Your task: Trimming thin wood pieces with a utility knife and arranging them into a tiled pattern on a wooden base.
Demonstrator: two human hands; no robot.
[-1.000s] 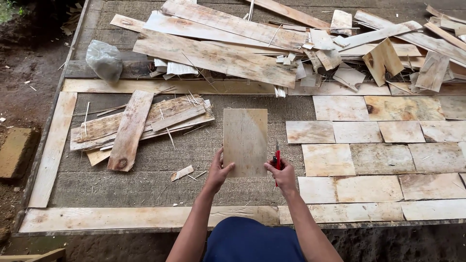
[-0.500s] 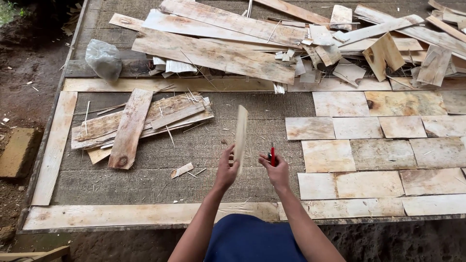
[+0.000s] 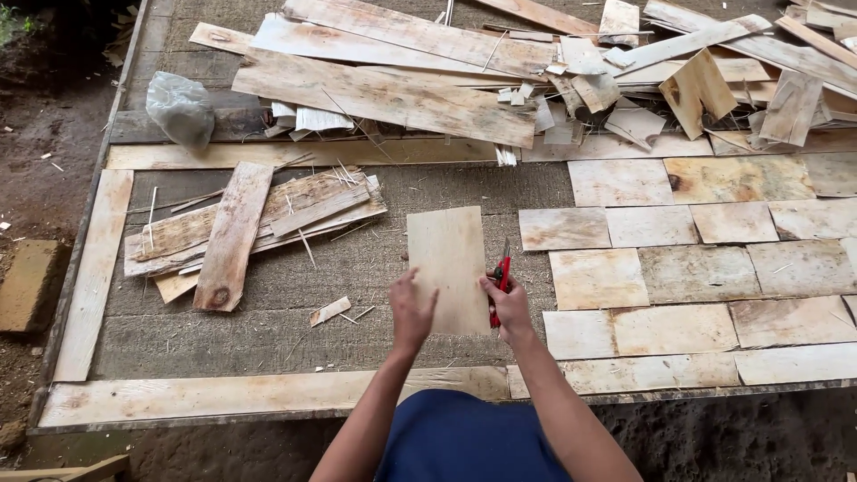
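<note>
Upright, plywood sheet (image 3: pixel 449 263) between left hand (image 3: pixel 411 312), right hand (image 3: pixel 507 308)

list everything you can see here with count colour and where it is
veneer sheet: one, pale tan, held flat over the mat at centre
red-handled cutter: one, red, at the sheet's right edge
laid veneer tiles: many, tan to grey, rows at right
mat: one, grey-brown, under everything
border strips: several, pale, along the mat's edges
plank stack: one pile, weathered brown, left
scrap pile: many boards, pale, top
plastic bag: one, grey, upper left
left hand: on the sheet's lower left
right hand: grips cutter and sheet
</note>
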